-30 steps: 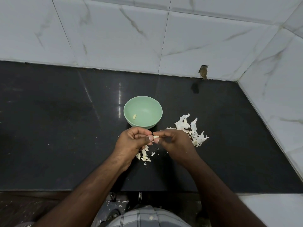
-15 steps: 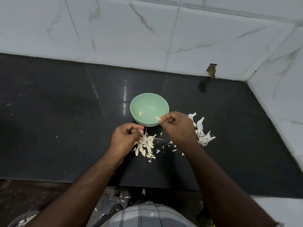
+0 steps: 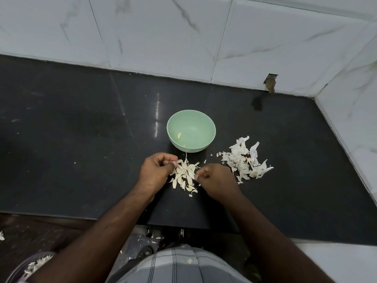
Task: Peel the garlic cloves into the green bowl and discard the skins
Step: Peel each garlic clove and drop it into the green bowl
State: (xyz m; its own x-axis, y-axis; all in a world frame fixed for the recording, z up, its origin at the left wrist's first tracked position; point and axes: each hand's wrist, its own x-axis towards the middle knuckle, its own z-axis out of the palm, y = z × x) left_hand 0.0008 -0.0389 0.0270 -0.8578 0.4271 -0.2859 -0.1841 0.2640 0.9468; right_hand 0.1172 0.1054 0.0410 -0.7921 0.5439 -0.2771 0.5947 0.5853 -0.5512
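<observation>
Sitting mid-counter, the green bowl (image 3: 191,130) has two peeled cloves (image 3: 179,136) inside, one low against its near wall. Just in front of the bowl lies a heap of garlic cloves (image 3: 184,174); the left hand (image 3: 156,170) pinches one at the heap's edge, fingers curled. Right hand (image 3: 215,179), beside that heap, is clenched; whether it holds anything, I cannot tell. Papery skins (image 3: 243,161) are piled right of the bowl.
</observation>
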